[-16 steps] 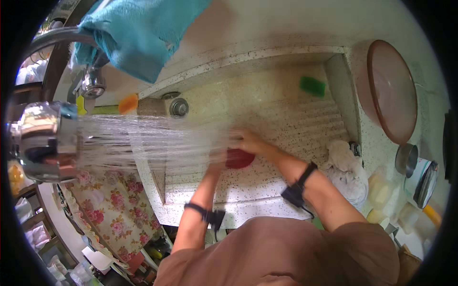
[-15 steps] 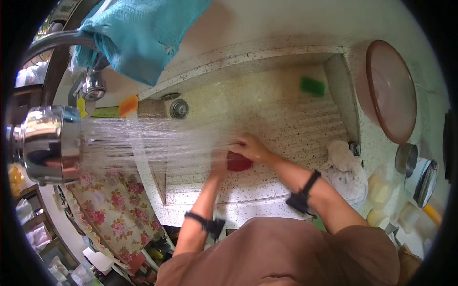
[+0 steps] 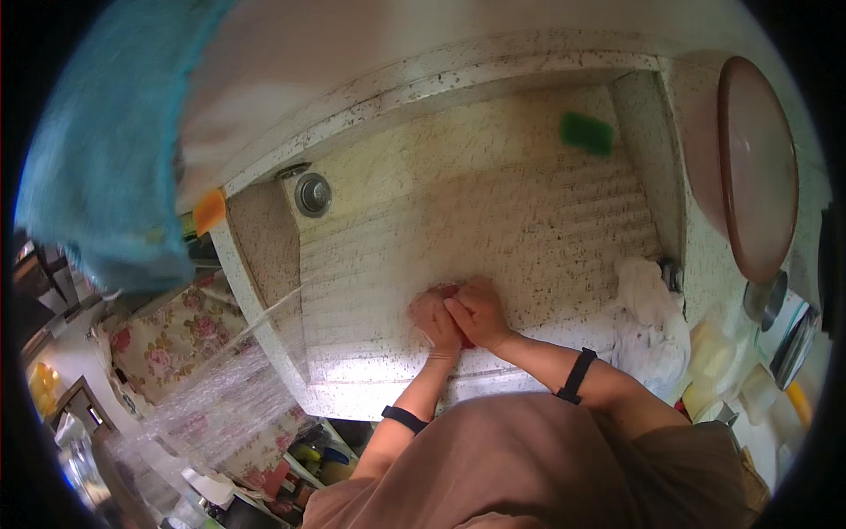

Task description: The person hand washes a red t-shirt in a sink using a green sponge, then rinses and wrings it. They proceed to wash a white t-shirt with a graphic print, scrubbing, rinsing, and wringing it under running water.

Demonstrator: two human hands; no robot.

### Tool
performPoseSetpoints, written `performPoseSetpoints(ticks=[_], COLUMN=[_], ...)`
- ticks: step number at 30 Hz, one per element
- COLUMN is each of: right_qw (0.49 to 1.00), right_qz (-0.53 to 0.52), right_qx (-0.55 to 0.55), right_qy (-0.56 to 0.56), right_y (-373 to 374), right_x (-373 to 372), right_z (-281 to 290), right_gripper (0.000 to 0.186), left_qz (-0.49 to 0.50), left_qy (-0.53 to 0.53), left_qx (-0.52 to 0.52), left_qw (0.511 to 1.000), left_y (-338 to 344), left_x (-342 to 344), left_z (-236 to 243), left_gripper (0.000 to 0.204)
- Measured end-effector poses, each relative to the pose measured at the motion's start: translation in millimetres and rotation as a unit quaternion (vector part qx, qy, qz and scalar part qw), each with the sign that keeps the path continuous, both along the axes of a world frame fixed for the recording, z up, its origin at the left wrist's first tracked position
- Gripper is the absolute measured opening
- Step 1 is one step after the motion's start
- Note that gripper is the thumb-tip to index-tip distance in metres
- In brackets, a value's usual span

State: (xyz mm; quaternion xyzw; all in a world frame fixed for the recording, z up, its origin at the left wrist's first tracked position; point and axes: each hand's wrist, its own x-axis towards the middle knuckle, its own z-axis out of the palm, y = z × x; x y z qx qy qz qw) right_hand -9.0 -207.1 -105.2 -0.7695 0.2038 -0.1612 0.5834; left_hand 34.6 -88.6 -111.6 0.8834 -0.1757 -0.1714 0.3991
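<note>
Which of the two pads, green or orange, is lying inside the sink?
The green pad, in the sink at far right; the orange pad sits at its left rim.

The left hand (image 3: 434,323) and right hand (image 3: 479,316) now press together over the red thing (image 3: 448,289), clear of the water spray (image 3: 216,388); the shower head (image 3: 85,472) shows lower; the teal cloth (image 3: 110,132) has shifted left in view
</note>
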Motion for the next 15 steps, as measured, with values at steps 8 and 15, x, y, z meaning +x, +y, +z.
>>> performPoseSetpoints(ticks=[8,15], right_qw=[0.973,0.879], right_qz=[0.111,0.409], right_qx=[-0.147,-0.079], right_qy=[0.139,0.231], right_y=[-43.2,-67.1], right_x=[100.8,70.1], right_z=[-34.1,1.2], right_gripper=[0.037,0.051], left_qz=[0.038,-0.101], left_qy=[0.117,0.247], left_qx=[0.099,-0.080], left_qw=[0.987,0.960], left_y=[-34.7,-6.7], left_x=[84.8,120.5], left_z=[-21.6,6.5], left_gripper=[0.030,0.035])
